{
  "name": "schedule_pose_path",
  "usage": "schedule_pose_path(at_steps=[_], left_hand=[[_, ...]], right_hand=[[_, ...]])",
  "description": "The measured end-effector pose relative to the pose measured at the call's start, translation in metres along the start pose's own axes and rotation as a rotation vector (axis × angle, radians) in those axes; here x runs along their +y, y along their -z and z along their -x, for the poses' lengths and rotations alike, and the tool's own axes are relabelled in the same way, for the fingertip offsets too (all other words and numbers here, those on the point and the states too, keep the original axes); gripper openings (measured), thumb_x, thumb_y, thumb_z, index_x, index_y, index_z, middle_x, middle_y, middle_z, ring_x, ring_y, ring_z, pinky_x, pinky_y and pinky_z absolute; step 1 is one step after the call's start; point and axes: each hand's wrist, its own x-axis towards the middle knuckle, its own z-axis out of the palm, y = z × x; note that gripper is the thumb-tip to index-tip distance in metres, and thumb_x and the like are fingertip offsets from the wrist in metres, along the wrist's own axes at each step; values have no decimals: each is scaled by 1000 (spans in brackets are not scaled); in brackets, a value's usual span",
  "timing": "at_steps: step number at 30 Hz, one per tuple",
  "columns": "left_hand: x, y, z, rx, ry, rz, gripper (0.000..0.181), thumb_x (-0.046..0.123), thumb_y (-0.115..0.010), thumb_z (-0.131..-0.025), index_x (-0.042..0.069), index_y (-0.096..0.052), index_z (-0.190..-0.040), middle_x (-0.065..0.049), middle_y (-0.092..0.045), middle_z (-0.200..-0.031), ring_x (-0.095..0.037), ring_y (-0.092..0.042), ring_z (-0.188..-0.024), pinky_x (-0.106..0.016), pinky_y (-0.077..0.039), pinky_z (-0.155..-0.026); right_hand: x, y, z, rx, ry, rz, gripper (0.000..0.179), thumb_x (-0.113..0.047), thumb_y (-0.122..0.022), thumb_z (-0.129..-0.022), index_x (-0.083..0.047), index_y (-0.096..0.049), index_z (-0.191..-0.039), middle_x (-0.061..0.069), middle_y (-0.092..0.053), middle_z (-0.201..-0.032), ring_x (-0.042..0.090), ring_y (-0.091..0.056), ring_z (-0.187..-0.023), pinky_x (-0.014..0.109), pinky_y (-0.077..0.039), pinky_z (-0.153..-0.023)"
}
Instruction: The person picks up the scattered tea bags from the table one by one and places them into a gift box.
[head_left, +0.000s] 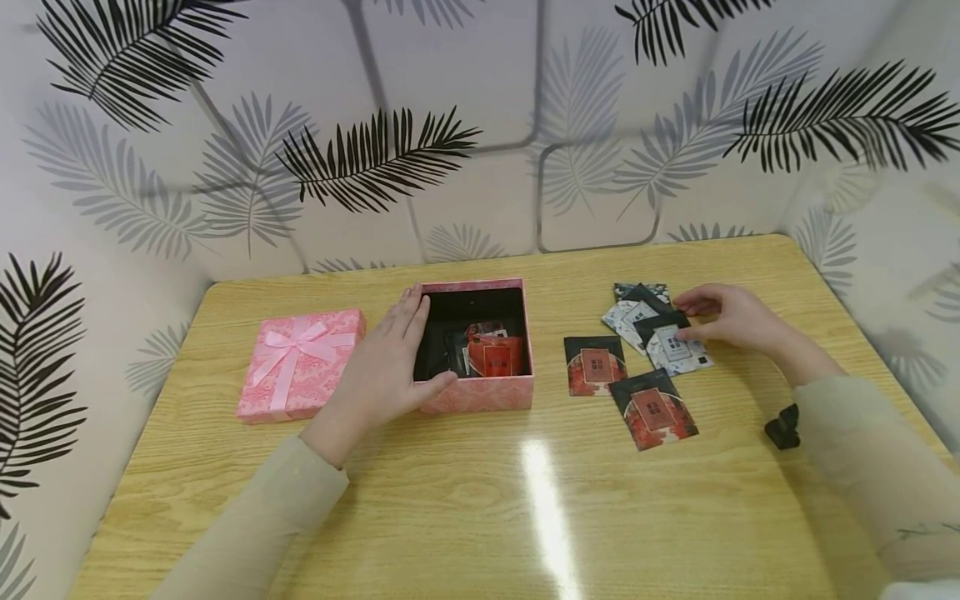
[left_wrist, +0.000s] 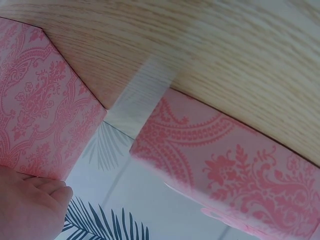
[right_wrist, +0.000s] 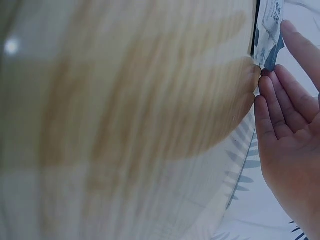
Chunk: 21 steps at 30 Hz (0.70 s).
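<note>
Grasping the white-and-black sachet (head_left: 677, 347) at far right seems the step, calling next for a pinch by the right hand (head_left: 731, 317), thumb and fingers apart; the left hand (head_left: 386, 362), fingers extended, touches the box (head_left: 480, 396).

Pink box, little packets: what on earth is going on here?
A person rests the left-hand grip against the open pink box, which holds some packets. The right-hand grip touches a black-and-white packet among others on the wooden table; whether it pinches it is unclear. Two red-and-black packets lie nearby, and the bow-topped lid lies left of the box.
</note>
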Motion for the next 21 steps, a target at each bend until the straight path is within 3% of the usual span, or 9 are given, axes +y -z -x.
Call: schedule_pose_path(at_steps=[8,16,21], left_hand=[[-1,-1,0,7,-2,9,107,67,-61,-96,-2,-21,-168,-18,-15,-179,-36,-21,-165,-53,-26,-133],[-2,0,0,6,-5,20,107,67,-61,-97,-1,-21,-168,-18,-15,-178,-35,-20,-166,-53,-26,-132],[-2,1,0,1,-3,22,107,67,-61,-97,-2,-21,-168,-18,-15,-178,-35,-19,-166,-53,-26,-132]], right_hand=[[-3,-1,-1,-3,0,36,55,-23,-88,-89,4,-68,-133,24,-71,-127,14,-66,-105,8,-48,-84],[-3,-2,-1,36,-2,39,43,-14,-86,-89,4,-72,-126,19,-73,-114,-5,-58,-88,9,-47,-77],[-3,1,-1,47,-3,56,38,-14,-84,-92,4,-73,-124,18,-74,-109,-5,-57,-83,11,-47,-74]])
